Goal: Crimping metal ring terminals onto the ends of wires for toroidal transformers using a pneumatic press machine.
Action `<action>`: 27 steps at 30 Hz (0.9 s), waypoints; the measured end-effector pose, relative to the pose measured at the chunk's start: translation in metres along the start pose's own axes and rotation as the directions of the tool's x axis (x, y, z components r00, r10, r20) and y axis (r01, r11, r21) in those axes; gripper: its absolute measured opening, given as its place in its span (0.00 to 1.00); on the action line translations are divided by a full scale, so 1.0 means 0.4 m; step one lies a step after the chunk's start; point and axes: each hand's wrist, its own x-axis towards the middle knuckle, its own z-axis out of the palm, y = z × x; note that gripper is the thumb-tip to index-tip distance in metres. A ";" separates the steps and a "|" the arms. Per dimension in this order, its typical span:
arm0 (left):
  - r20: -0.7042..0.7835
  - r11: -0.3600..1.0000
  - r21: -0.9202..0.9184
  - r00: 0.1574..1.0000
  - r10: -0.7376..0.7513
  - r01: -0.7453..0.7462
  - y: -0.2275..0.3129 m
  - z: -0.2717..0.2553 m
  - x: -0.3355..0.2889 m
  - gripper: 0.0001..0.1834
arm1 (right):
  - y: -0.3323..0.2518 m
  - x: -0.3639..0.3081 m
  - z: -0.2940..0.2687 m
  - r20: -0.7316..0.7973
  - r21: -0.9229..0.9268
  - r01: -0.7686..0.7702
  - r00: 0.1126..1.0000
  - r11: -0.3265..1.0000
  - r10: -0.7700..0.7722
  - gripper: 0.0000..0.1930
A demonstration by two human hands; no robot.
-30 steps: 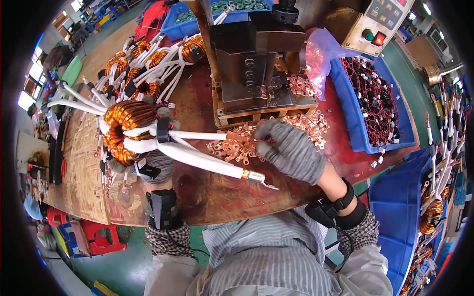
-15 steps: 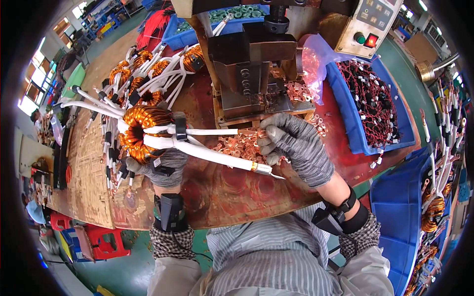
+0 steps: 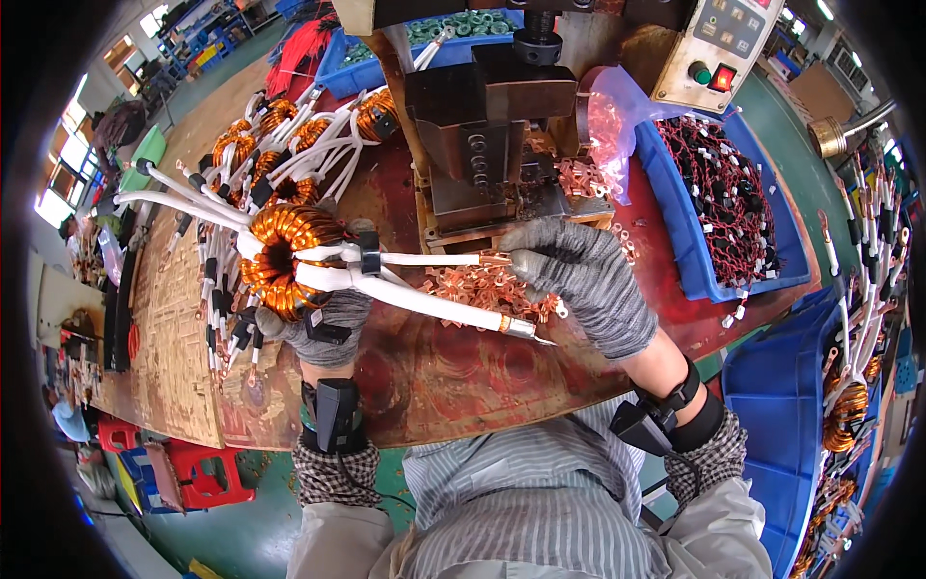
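Note:
My left hand (image 3: 338, 323), in a grey knit glove, is closed around a ring coil (image 3: 307, 227) wound with copper wire. Several white-sleeved leads stick out of the coil to both sides, and a black band (image 3: 369, 253) bunches those on the right. My right hand (image 3: 590, 285), gloved alike, pinches at the copper tip (image 3: 494, 259) of the thinner lead (image 3: 429, 260); its fingers hide whether a lug sits there. Below it the thicker white lead (image 3: 424, 302) ends near my right fingers. Loose copper terminal lugs (image 3: 468, 289) lie heaped under the leads.
A dark metal press (image 3: 473, 179) stands just beyond my hands, its control box (image 3: 719, 48) at upper right. More copper coils (image 3: 289, 145) lie at left. A blue bin (image 3: 690, 256) of red-and-black wires is at right; another blue bin (image 3: 352, 79) with green rings is behind.
The coil has shifted slightly right in my left hand's grip. My right hand's fingers have closed in nearer to the thinner lead's copper end, and less bare copper shows.

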 end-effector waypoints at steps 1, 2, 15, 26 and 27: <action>-0.050 0.997 0.077 0.999 0.014 -0.010 0.001 0.002 -0.001 0.58 | -0.005 -0.002 0.000 0.006 0.006 0.006 1.000 1.000 -0.006 0.10; -0.050 0.997 0.078 0.999 0.013 -0.009 0.000 0.007 0.003 0.58 | -0.010 -0.004 -0.001 0.013 0.012 0.012 1.000 1.000 -0.012 0.11; 0.094 0.993 0.103 0.994 0.047 -0.057 -0.060 0.033 0.039 0.53 | 0.029 0.071 -0.077 0.312 0.475 -0.233 0.946 0.849 0.086 0.14; -0.068 0.923 0.378 0.992 0.109 -0.075 -0.083 0.039 0.078 0.39 | 0.012 0.147 -0.106 0.012 0.206 -0.064 0.998 0.976 0.063 0.12; -0.072 0.919 0.389 0.992 0.099 -0.064 -0.080 0.039 0.077 0.39 | 0.013 0.153 -0.106 0.033 0.254 -0.096 0.995 0.962 0.090 0.12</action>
